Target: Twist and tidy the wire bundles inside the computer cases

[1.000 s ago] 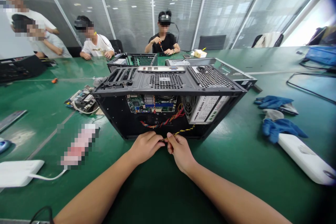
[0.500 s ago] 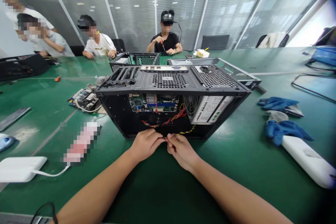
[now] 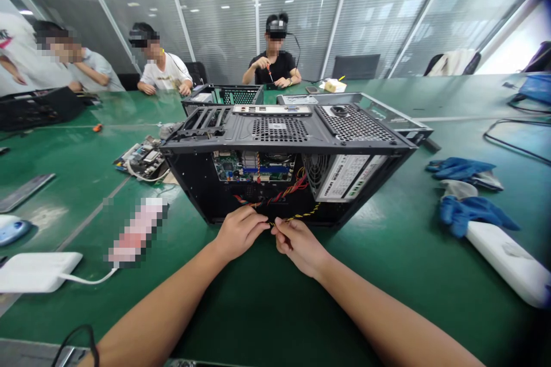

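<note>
An open black computer case lies in front of me, its open side facing me. Inside show a green motherboard, a power supply with a white label, and a bundle of red and coloured wires. A twisted yellow-and-black cable runs from below the power supply to my fingers at the case's lower edge. My right hand pinches this cable between thumb and fingers. My left hand is closed at the cable's other side, fingertips almost meeting the right; its grip point is partly hidden.
A loose circuit board lies to the left, near a phone and a white power bank. Blue gloves and a long white object are at right. More cases stand behind; several people sit across the table.
The view has shifted slightly. Both hands stay at the cable, with only small finger movement. At far left, a standing person has moved.
</note>
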The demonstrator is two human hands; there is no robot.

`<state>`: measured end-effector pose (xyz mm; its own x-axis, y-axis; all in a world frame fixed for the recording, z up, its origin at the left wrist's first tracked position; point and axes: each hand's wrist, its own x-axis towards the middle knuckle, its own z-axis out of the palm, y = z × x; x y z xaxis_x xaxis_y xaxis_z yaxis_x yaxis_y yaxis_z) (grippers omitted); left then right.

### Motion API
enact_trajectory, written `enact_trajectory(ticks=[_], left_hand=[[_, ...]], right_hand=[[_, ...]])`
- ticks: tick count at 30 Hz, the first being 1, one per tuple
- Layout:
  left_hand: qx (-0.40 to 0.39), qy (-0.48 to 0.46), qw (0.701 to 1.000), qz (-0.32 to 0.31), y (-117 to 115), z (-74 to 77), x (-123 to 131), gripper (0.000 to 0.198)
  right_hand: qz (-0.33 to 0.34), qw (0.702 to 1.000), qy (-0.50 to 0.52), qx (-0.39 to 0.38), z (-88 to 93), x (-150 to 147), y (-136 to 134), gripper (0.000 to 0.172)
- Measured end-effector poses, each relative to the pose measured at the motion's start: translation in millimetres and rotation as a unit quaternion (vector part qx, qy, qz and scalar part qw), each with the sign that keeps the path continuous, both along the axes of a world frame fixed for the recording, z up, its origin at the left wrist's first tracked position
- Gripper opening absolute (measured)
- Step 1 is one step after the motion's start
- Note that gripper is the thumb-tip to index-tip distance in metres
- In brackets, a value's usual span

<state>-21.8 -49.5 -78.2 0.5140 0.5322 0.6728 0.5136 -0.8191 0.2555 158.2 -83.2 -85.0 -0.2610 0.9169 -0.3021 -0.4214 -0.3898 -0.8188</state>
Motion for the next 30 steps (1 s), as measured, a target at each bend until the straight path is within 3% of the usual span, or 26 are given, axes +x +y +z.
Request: enact_trajectory(ticks=[8,17,26,30], left_hand=[[-0.151,-0.009,0.988,-0.007,-3.1,7.4,6.2,0.028],[-0.038,0.015,0.999,-0.009,2.0,1.4,0.1,0.021],[-0.142,0.004,0.990,-0.020,-2.7,6.0,6.2,0.022],[-0.034,0.079,0.996,-0.010,-2.0,8.1,3.9,0.026]], right_hand=[[-0.028,1.000,-0.012,-0.002,1.5,-1.1,-0.1,0.044],[-0.020,0.999,-0.046,-0.002,0.1,-1.9,-2.0,0.043],[-0.045,0.997,-0.059,0.007,-0.5,-4.0,-1.7,0.044],[-0.037,0.998,-0.045,0.006,-0.1,-3.5,-1.5,0.042]])
